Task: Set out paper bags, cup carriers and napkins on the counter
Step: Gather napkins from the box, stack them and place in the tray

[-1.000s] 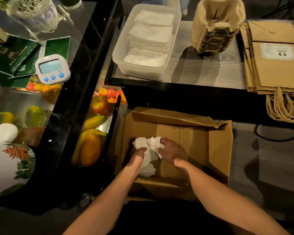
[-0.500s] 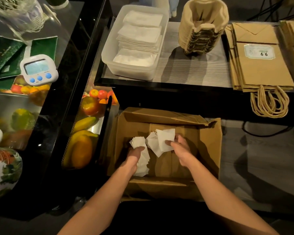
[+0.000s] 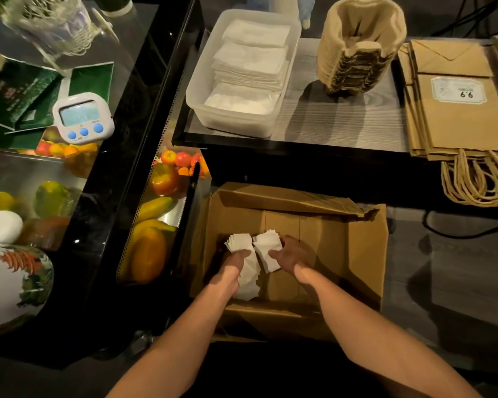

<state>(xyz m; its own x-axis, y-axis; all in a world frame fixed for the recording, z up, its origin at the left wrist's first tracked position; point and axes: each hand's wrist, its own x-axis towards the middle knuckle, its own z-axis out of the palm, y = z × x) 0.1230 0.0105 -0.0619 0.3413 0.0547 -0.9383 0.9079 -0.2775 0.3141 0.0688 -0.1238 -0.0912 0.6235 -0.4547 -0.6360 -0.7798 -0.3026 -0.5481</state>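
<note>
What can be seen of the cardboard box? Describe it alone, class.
The box is brown cardboard, open on top, its far flap creased and torn at the right corner. It stands low, below the counter. The left hand and right hand reach inside, each holding white napkins.

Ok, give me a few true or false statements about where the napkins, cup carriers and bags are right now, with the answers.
1. The left hand and the right hand each grip a bunch of white napkins in the open cardboard box. True.
2. The clear tub on the counter is empty. False: it holds stacked napkins.
3. The cup carriers stand stacked between the tub and the paper bags. True.
4. The paper bags stand upright. False: they lie flat, their handles hanging over the counter's edge.
</note>
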